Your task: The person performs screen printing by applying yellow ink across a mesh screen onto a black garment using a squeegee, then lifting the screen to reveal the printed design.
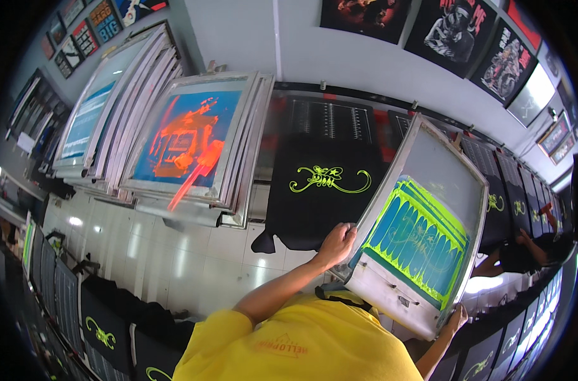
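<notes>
Left hand, nearer the black printed shirt, and right hand grip the rectangular grey-framed mesh screen, slanting lengthwise away rightward.

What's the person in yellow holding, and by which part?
A framed lime-and-teal screen: the left hand grips its left side, low down; the right hand holds its right side near the bottom corner.

- Your view is bright in the middle, but black fills its corners.
- The frame you hold looks clear.
- White spots shine on the floor toward eight o'clock.
- A white panel glares at two o'clock.
- Lines bend near the rim.
- Nine o'clock looks dim and fuzzy.
</notes>
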